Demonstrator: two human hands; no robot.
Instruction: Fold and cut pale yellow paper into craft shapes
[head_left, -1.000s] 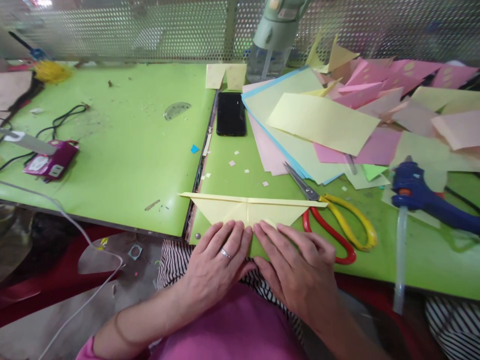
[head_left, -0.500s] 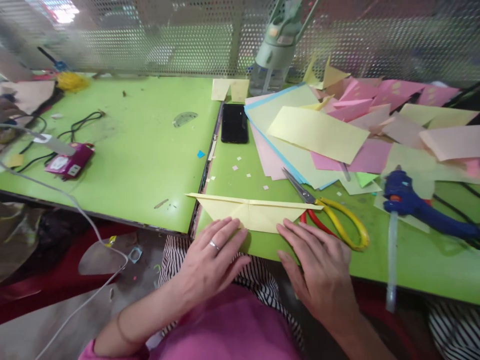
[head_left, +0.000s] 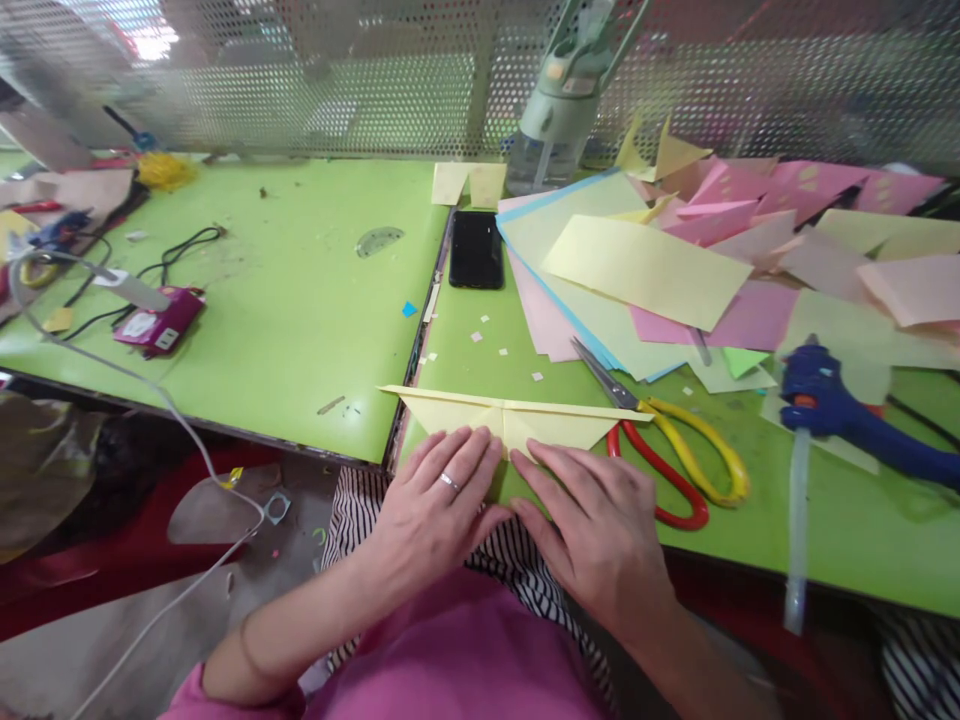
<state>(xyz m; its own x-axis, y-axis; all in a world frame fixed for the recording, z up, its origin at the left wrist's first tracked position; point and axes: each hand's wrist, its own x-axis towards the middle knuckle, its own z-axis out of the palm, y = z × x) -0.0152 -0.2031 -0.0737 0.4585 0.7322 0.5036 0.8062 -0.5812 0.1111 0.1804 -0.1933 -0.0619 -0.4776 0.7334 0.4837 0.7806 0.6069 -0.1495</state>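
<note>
A folded sheet of pale yellow paper (head_left: 504, 412) lies flat at the table's front edge, with a narrow folded strip along its far side and slanted ends. My left hand (head_left: 442, 495) rests on its near left part, fingers stretched out, a ring on one finger. Close beside it, my right hand (head_left: 592, 515) lies on the near right part with fingers extended. The fingers cover the paper's near edge. Scissors (head_left: 660, 440) with one yellow and one red handle lie just right of the paper, blades pointing away.
A blue glue gun (head_left: 847, 400) lies at right, its glue stick jutting past the edge. Coloured papers (head_left: 649, 265) pile up behind. A black phone (head_left: 477, 250), a water bottle (head_left: 555, 120) and a purple power adapter (head_left: 161, 320) stand farther off.
My right hand has slid left along the paper, close to my left hand, uncovering the red scissor handle. The left hand stays on the paper. The view has shifted slightly.
</note>
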